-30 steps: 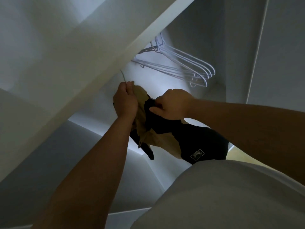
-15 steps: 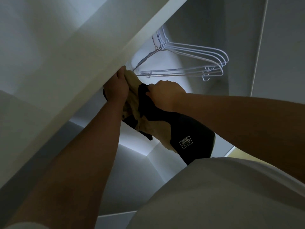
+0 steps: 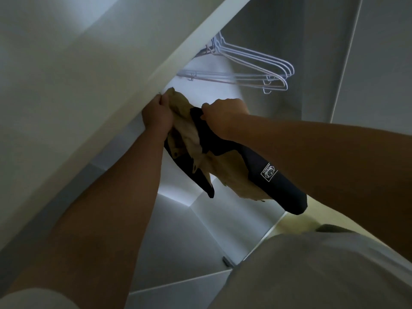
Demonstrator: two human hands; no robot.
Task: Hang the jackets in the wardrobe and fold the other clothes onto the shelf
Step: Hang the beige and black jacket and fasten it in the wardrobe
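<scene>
A dark navy jacket [image 3: 276, 186] with a tan lining and a white square sleeve patch hangs inside the wardrobe, raised up under its top edge. My left hand [image 3: 157, 115] grips the tan collar at the top, right against the white wardrobe panel [image 3: 124, 70]; the hanger hook there is hidden. My right hand [image 3: 225, 114] grips the dark collar edge just to the right. The sleeve droops down to the right under my right forearm.
Several white wire hangers [image 3: 252, 70] hang empty on the rail above and behind the jacket. Grey wardrobe walls [image 3: 379, 63] close in the right side. The wardrobe floor [image 3: 178, 230] lies below, and my light shirt [image 3: 323, 270] fills the lower right.
Both hands stay up under the wardrobe's top edge with the jacket collar. The empty hangers have swung. The view has shifted, and the jacket's sleeve now shows further right.
</scene>
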